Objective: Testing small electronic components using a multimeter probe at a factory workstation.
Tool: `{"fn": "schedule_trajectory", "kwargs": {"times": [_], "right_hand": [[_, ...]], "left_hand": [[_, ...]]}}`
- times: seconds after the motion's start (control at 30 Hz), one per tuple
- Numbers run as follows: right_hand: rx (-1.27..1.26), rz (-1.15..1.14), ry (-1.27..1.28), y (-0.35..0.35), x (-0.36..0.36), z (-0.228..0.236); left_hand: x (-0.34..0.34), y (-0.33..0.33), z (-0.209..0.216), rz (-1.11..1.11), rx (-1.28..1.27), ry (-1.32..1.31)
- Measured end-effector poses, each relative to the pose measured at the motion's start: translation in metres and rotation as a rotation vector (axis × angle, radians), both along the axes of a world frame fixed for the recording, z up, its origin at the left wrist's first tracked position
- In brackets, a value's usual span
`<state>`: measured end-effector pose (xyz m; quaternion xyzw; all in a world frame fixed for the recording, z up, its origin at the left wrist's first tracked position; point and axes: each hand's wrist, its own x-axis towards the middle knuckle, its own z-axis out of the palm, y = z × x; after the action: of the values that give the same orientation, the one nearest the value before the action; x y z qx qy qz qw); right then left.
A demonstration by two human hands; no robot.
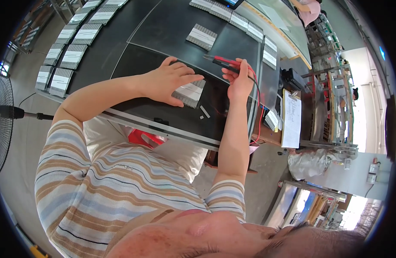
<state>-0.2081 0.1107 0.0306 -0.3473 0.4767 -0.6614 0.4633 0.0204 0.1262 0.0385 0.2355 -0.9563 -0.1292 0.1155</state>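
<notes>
My left hand (170,82) is spread over the left part of a flat block of grey strips with a white band (192,93). Its thumb lies by the near edge and the index finger reaches across the far side. In my right hand (240,81) is a pair of test probes, one red and one black (226,62). Their metal tips point left, above the dark tabletop and apart from the block. A red lead and a black lead run back past my right wrist. Two small light pieces (205,112) lie just right of the block.
Another banded block (202,37) sits farther off on the table (142,64). Rows of similar blocks (74,56) line its left side, with more (232,19) at the back right. At right are a clipboard (291,120) and a black case (294,80). A fan (2,114) stands left.
</notes>
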Motion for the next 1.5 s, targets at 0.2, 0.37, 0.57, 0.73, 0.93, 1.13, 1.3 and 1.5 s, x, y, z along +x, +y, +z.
{"fn": "schedule_trajectory", "kwargs": {"times": [0.2, 0.37, 0.57, 0.73, 0.93, 1.13, 1.3, 1.5], "right_hand": [[0.070, 0.096, 0.090, 0.007, 0.009, 0.009], [0.165, 0.204, 0.261, 0.032, 0.026, 0.027], [0.226, 0.326, 0.500, 0.065, 0.049, 0.047], [0.246, 0.360, 0.586, 0.085, 0.076, 0.052], [0.164, 0.365, 0.599, 0.102, 0.090, 0.053], [0.218, 0.242, 0.444, 0.136, 0.071, 0.041], [0.310, 0.317, 0.425, 0.179, 0.061, 0.017], [0.330, 0.250, 0.222, 0.199, 0.077, -0.021]], "left_hand": [[0.021, 0.019, 0.002, 0.070, -0.010, -0.053], [0.047, 0.047, 0.003, 0.132, 0.023, -0.055], [0.068, 0.066, 0.001, 0.164, 0.028, -0.001], [0.071, 0.072, -0.005, 0.191, -0.009, 0.039], [0.071, 0.077, -0.008, 0.270, -0.100, 0.063], [0.072, 0.083, -0.013, 0.234, -0.067, 0.102], [0.078, 0.098, -0.010, 0.156, -0.047, 0.107], [0.080, 0.108, -0.004, 0.072, 0.010, 0.054]]}}
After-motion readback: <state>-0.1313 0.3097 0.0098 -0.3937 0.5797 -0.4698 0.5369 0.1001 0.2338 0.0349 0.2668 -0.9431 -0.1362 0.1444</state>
